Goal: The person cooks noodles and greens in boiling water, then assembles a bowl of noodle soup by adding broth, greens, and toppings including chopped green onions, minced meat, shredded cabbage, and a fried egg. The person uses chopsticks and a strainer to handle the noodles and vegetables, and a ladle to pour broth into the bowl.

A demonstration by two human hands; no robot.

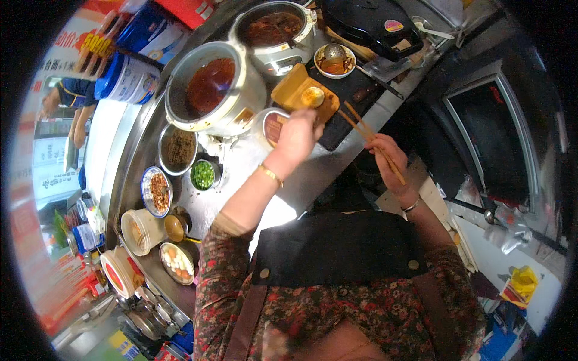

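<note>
My right hand (389,159) grips a pair of wooden chopsticks (364,128), whose tips point towards the black mat (336,126) on the counter. My left hand (295,135) reaches over the near edge of an open tan food box (289,81). Its fingers are bent, and part of them is hidden, so what they hold cannot be made out. A piece of egg (312,96) sits in the box, just beyond this hand. Partly behind the hand is a round container with a dark red label (272,127).
Two cookers with dark red broth, one nearer (211,85) and one farther (275,29), stand beyond. A bowl with a ladle (334,61) and a black appliance (370,22) are right. Left are chopped scallions (202,175), brown mince (178,151), nuts (159,192) and eggs (177,263).
</note>
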